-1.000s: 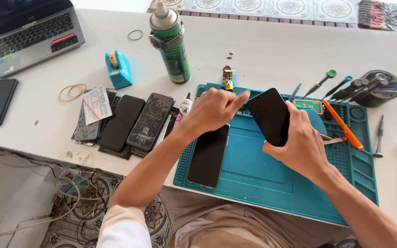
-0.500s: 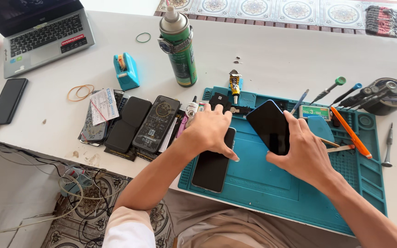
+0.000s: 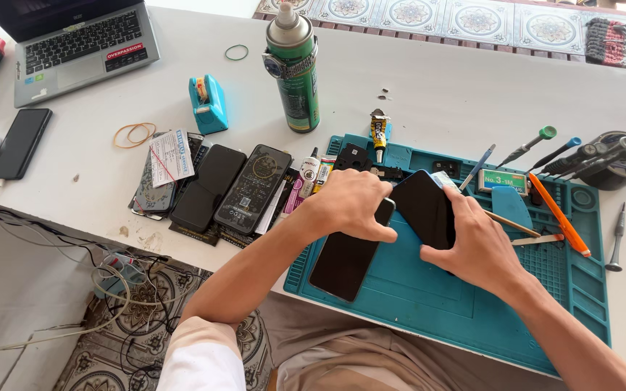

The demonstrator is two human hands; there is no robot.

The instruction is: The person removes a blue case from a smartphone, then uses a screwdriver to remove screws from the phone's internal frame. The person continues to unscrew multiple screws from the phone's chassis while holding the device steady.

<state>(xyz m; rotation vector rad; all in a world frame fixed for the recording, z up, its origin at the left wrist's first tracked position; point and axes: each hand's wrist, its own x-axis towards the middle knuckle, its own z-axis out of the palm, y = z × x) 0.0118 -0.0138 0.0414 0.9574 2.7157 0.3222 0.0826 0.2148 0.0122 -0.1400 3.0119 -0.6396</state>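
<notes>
Head view, left hand: the left hand (image 3: 353, 206) lies palm down on the top end of a dark phone (image 3: 348, 253), fingers curled over its upper edge and pressing it down.
Head view, phone: it lies flat on the teal work mat (image 3: 429, 297), near the mat's left side, screen side up, a little tilted.
Head view, right hand: the right hand (image 3: 476, 242) is closed on a black panel (image 3: 423, 208); the thumb is on the lower edge and the fingers are on the right side.
Head view, panel: it is held tilted above the mat, just beside the phone's top corner; I cannot tell if the two touch.
Head view, mat: it lies on the white table (image 3: 436, 94), at the near edge.
Head view, right of the hands: an orange tool (image 3: 559, 215) and a wooden stick (image 3: 512, 224) lie on the mat; screwdrivers lean in a round holder (image 3: 621, 156).
Head view, left of the mat: a row of phones (image 3: 215, 188) lies together, with a white card on one.
Head view, far side: a green spray can (image 3: 295, 69), a teal tape dispenser (image 3: 208, 105) and a laptop (image 3: 74, 43) stand on the table.
</notes>
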